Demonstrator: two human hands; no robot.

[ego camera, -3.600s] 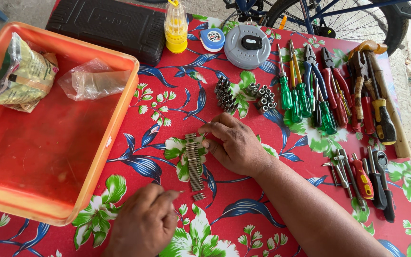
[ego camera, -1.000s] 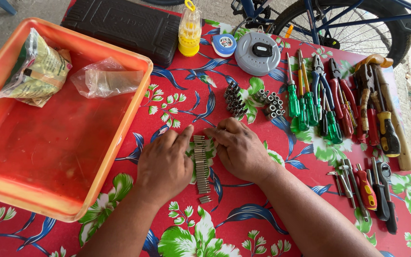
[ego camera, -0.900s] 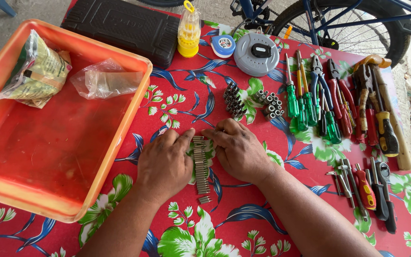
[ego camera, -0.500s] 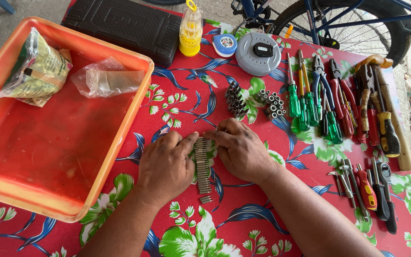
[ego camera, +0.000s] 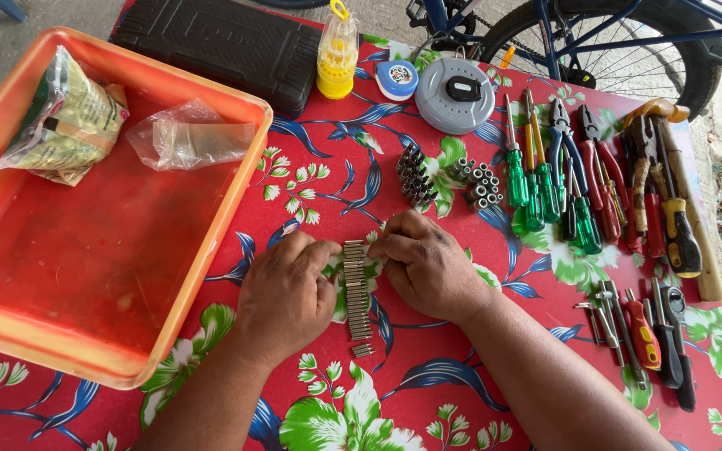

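Leftmost, sitting on the red flower-printed tablecloth: orange rectangular plastic tray, holding a green-and-clear filled packet and a crumpled clear plastic bag. Lying behind it: black ribbed plastic case, with a yellow-based clear bit holder standing just beside. Resting palm-down at centre: left hand, fingers bent, fingertips touching the left side of a straight row of small grey metal bits. Pressing against the row's upper right side: right hand, fingers curled, gripping nothing visibly. Standing just beyond the hands: two clusters of dark metal sockets. Lying rightmost: green-handled screwdrivers, red-handled pliers, further small hand tools.
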